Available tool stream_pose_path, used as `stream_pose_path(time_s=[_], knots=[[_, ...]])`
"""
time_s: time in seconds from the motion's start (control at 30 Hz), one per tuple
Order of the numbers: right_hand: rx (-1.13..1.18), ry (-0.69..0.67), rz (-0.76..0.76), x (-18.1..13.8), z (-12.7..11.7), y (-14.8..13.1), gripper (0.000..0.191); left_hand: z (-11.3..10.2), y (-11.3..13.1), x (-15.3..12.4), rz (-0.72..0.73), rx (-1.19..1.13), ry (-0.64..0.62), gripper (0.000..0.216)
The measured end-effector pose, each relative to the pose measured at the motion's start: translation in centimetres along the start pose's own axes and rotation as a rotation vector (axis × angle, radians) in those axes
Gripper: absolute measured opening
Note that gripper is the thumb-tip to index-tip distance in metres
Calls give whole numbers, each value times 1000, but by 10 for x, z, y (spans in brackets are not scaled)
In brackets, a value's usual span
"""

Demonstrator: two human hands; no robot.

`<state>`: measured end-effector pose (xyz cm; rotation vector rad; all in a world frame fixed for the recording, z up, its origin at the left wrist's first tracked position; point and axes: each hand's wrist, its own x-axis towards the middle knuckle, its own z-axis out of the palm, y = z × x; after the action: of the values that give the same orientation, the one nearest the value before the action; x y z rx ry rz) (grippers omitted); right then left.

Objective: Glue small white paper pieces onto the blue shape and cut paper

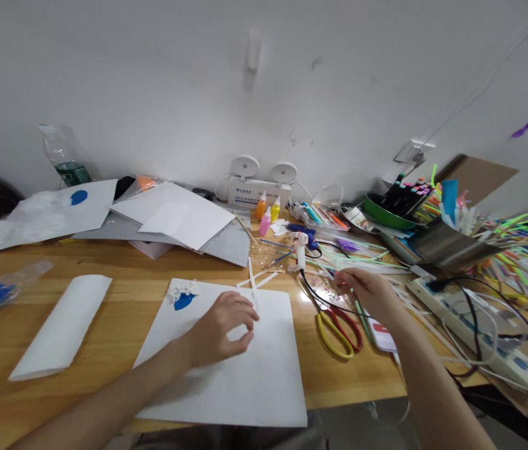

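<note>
White sheet (264, 369), blue/white blob (184, 300) at far L corner. L hand (226, 328) above, fingers loose, thumb apart; R hand (367, 291): can't tell if gripping. Green bowl (380, 215) w/ pens (400, 197).

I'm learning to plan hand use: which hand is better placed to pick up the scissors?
Probably the right hand: it is close to the scissors, while the left hand is farther away, over the white sheet.

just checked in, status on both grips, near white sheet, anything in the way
Left grip open over white sheet; right grip right of it, contents unclear. Sheet flat, blue patch at far left corner. Scissors lie to its right.
</note>
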<state>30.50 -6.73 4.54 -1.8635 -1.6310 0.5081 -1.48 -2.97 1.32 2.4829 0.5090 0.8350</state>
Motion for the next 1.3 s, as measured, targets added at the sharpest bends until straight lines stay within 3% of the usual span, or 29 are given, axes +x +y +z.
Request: stream_pose_path(time_s=[0.13, 0.27, 0.4, 0.53, 0.77, 0.93, 1.3], knots=[[62, 36, 61, 8, 7, -9, 30, 21, 2, -3, 57, -73, -37, 8], [91, 103, 180, 20, 9, -21, 28, 28, -5, -9, 77, -165, -102, 9], [-109, 208, 111, 36, 13, -30, 37, 27, -12, -12, 32, -239, -123, 8], [-287, 71, -42, 56, 26, -29, 45, 30, -15, -14, 5, -308, -114, 8], [-365, 10, -96, 79, 53, -28, 20, 32, -15, -16, -9, -354, -107, 7], [-426, 43, -68, 81, 61, -26, 12, 30, -14, -16, -2, -359, -121, 6], [-499, 105, -94, 69, 60, -31, 23, 33, -15, -20, 7, -330, -128, 7]])
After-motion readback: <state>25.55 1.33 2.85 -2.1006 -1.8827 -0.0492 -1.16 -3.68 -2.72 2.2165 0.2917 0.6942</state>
